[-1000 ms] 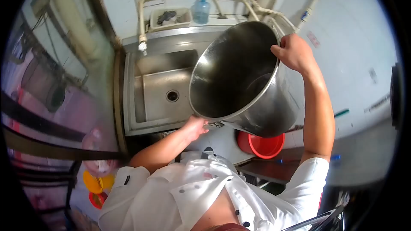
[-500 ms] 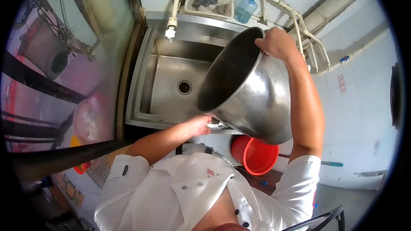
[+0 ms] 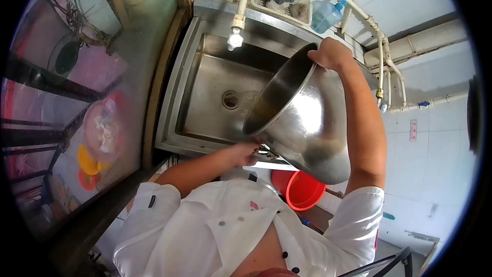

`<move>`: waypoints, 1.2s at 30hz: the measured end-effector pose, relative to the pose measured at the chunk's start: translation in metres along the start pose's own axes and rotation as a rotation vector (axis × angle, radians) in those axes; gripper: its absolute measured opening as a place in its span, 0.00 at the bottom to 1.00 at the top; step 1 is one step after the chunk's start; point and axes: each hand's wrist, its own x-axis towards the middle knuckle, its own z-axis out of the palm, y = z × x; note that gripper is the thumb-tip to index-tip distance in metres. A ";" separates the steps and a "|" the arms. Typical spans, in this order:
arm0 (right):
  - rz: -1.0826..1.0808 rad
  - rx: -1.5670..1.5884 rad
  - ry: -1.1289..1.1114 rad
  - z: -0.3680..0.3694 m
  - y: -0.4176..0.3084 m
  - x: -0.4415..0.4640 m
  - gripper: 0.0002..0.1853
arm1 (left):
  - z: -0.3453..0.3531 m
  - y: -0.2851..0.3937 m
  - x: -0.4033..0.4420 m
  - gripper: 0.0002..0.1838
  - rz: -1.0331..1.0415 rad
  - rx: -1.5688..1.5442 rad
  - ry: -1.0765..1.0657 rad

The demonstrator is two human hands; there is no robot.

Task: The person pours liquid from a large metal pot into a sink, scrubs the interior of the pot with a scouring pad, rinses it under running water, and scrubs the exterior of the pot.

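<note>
A large stainless steel stockpot [image 3: 318,123] is tipped on its side, its mouth facing left over the steel sink [image 3: 207,84]. My right hand [image 3: 332,54] is closed over the far part of the pot's rim. Close to my body, my left hand [image 3: 245,154] is closed around a side handle [image 3: 264,149] of the pot. The pot's inside is dark, and its bottom is hidden from me. Some liquid seems to run over the sink floor near the drain [image 3: 230,100].
Above the sink hangs a white tap [image 3: 234,40]. Behind it stand a white plastic basket [image 3: 259,0] with scrubbing pads and a blue bottle [image 3: 328,16]. A red bucket [image 3: 306,191] is below the pot. Glass with a dark frame borders the left; pipes [image 3: 392,64] run along the wall.
The pot has tilted further, its mouth dipping lower toward the sink. Wetness now shows around the drain. My view has shifted and turned slightly; both hands keep their hold.
</note>
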 end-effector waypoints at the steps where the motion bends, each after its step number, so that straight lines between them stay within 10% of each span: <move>1: -0.006 0.004 0.003 0.001 -0.001 0.002 0.27 | -0.003 0.000 0.003 0.07 0.000 0.000 0.002; 36: -0.295 -0.101 -0.110 0.011 -0.157 0.033 0.22 | -0.071 -0.025 0.004 0.11 -0.118 -0.157 0.021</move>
